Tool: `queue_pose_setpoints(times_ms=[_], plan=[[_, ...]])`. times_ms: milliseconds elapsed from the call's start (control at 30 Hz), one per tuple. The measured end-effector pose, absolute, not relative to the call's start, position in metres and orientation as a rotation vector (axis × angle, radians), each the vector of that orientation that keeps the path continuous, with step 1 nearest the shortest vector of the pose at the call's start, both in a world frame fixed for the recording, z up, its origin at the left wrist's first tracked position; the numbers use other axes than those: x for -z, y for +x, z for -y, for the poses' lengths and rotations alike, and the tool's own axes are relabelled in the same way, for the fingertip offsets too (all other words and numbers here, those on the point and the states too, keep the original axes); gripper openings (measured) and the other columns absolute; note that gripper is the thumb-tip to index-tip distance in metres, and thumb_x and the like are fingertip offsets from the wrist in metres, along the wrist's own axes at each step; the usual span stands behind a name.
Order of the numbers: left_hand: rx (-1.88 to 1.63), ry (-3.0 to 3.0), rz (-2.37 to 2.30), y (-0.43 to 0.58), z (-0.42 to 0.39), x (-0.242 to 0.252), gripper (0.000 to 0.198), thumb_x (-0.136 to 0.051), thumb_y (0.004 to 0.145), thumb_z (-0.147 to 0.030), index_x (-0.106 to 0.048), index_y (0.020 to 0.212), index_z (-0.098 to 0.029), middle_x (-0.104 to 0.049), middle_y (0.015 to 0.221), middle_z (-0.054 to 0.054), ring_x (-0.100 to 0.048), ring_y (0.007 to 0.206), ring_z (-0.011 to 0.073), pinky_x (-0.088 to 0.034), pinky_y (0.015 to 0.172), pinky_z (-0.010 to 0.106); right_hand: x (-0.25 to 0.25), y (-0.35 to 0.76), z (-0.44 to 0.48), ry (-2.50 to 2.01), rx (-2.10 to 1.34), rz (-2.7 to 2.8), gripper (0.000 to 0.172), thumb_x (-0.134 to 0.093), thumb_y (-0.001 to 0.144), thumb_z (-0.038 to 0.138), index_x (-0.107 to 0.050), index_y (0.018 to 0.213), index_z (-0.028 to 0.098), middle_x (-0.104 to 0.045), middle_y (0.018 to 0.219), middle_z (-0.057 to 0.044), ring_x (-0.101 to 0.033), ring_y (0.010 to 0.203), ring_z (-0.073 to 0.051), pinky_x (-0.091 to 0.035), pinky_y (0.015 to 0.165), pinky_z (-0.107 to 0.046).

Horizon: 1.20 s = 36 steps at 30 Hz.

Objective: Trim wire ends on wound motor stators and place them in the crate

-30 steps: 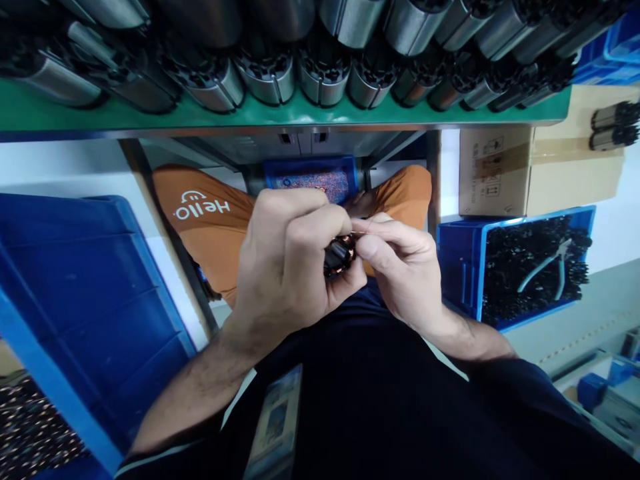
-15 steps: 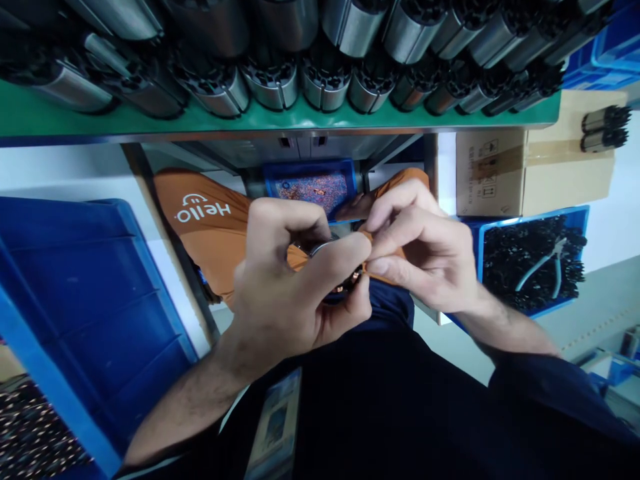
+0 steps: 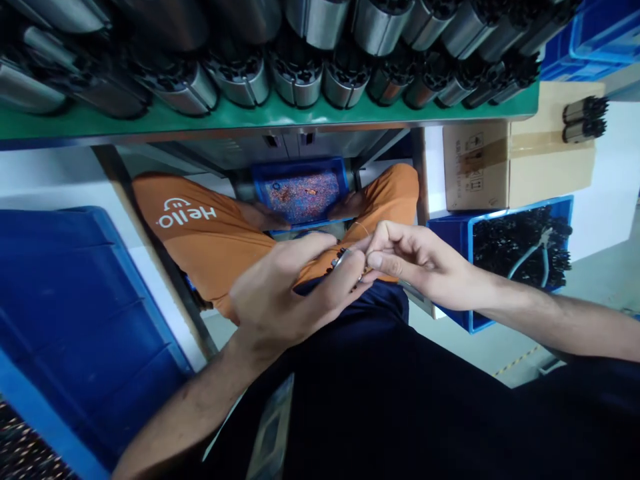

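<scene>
My left hand (image 3: 310, 287) is closed round a small metal part with black teeth (image 3: 341, 257), mostly covered by the thumb and fingers, above my lap. My right hand (image 3: 407, 260) is pinched at the part's right side, its thumb and index fingertips touching a thin copper-coloured wire (image 3: 361, 227) that curves up from them. The fingers of both hands nearly meet.
Rows of metal cylinders with black ends (image 3: 297, 80) stand on the green bench (image 3: 310, 117). Below it is a blue tray (image 3: 343, 170) of copper scraps. Blue crates (image 3: 75, 300) lie left; a carton (image 3: 545, 167) and a crate of black parts (image 3: 470, 253) with pliers stand right.
The left hand has tilted and flattened over the part. My right hand's fingers have drawn into a tighter pinch, and a wire now shows above them. The whole view has shifted slightly.
</scene>
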<state>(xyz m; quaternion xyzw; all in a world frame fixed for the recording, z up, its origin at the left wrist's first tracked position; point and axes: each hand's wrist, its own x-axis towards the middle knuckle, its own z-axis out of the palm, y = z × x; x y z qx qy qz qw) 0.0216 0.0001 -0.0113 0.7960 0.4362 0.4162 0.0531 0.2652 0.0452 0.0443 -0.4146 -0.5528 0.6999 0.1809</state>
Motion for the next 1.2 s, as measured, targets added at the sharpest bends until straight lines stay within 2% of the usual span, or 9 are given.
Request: queue_pose_setpoints(times_ms=[133,333,467,633,800,900,1000,1100,1200], plan=[[-1.25,2.265,-1.199,0.023,-0.008,-0.003,0.037,-0.092,0.094,-0.019,-0.074,0.125,-0.025,-0.086,0.115,0.004,-0.085,0.094,0.0212,-0.07,0.081,0.032,-0.055,0.263,-0.057,-1.068,-1.455,2.023,0.017,-0.079,0.109,0.036,-0.075,0.103,0.021,-0.081,0.129,-0.012,-0.08,0.12,-0.023,-0.07,0.105,-0.038],[-0.728,1.61,-0.841,0.01,-0.022,-0.029,0.021,-0.077,0.103,-0.025,-0.073,0.124,-0.03,-0.082,0.104,-0.007,-0.08,0.088,0.0125,-0.067,0.081,0.024,-0.07,0.281,-0.084,-0.637,-0.965,2.404,0.009,-0.082,0.105,0.042,-0.086,0.104,0.035,-0.087,0.108,0.003,-0.08,0.092,-0.016,-0.068,0.082,-0.025],[-0.883,1.884,-1.068,0.006,-0.019,-0.036,0.032,-0.087,0.104,-0.032,-0.073,0.134,-0.033,-0.084,0.134,-0.004,-0.083,0.12,0.0204,-0.067,0.117,0.036,-0.075,0.289,-0.088,-0.919,-1.41,2.118,0.021,-0.082,0.107,0.046,-0.085,0.109,0.025,-0.087,0.117,-0.007,-0.081,0.1,-0.021,-0.067,0.083,-0.033],[-1.146,2.125,-1.167,0.012,-0.009,-0.038,0.029,-0.088,0.1,-0.013,-0.079,0.119,-0.033,-0.082,0.143,-0.004,-0.083,0.124,0.0215,-0.063,0.129,0.048,-0.061,0.276,-0.083,-1.001,-2.225,1.682,0.034,-0.086,0.103,0.051,-0.083,0.102,0.017,-0.081,0.083,-0.001,-0.069,0.063,-0.01,-0.055,0.058,-0.021],[-1.134,2.32,-1.159,0.01,-0.011,-0.032,0.03,-0.083,0.102,-0.021,-0.079,0.131,-0.025,-0.084,0.138,0.003,-0.082,0.122,0.0213,-0.055,0.137,0.044,-0.063,0.263,-0.078,-1.076,-1.887,1.927,0.043,-0.087,0.1,0.06,-0.079,0.084,0.02,-0.072,0.07,0.004,-0.055,0.052,-0.006,-0.047,0.051,-0.02],[-0.933,2.095,-1.196,0.008,-0.019,-0.029,0.035,-0.083,0.095,-0.037,-0.078,0.127,-0.024,-0.088,0.114,0.0,-0.085,0.097,0.0216,-0.071,0.112,0.038,-0.079,0.261,-0.082,-1.1,-1.517,2.198,0.042,-0.09,0.099,0.046,-0.071,0.067,0.027,-0.057,0.059,0.008,-0.045,0.052,-0.006,-0.047,0.054,-0.022],[-0.899,1.879,-1.204,0.007,-0.021,-0.029,0.032,-0.087,0.096,-0.037,-0.079,0.126,-0.027,-0.088,0.12,-0.003,-0.086,0.104,0.0206,-0.072,0.103,0.035,-0.092,0.266,-0.094,-1.013,-1.372,2.33,0.037,-0.098,0.091,0.043,-0.072,0.069,0.028,-0.06,0.066,0.006,-0.052,0.061,-0.01,-0.052,0.062,-0.028],[-1.06,1.959,-1.194,0.005,-0.016,-0.028,0.039,-0.092,0.097,-0.02,-0.079,0.132,-0.03,-0.086,0.133,-0.002,-0.082,0.124,0.0239,-0.066,0.125,0.046,-0.091,0.274,-0.104,-1.025,-1.575,2.154,0.04,-0.106,0.081,0.05,-0.074,0.079,0.025,-0.074,0.088,0.0,-0.067,0.08,-0.016,-0.057,0.068,-0.031],[-1.145,2.092,-1.155,0.001,-0.009,-0.026,0.045,-0.092,0.096,-0.01,-0.079,0.132,-0.033,-0.083,0.14,-0.003,-0.081,0.125,0.0224,-0.065,0.128,0.048,-0.077,0.276,-0.105,-1.086,-2.036,1.843,0.039,-0.094,0.095,0.056,-0.079,0.087,0.021,-0.076,0.085,-0.002,-0.071,0.077,-0.014,-0.057,0.062,-0.025]])
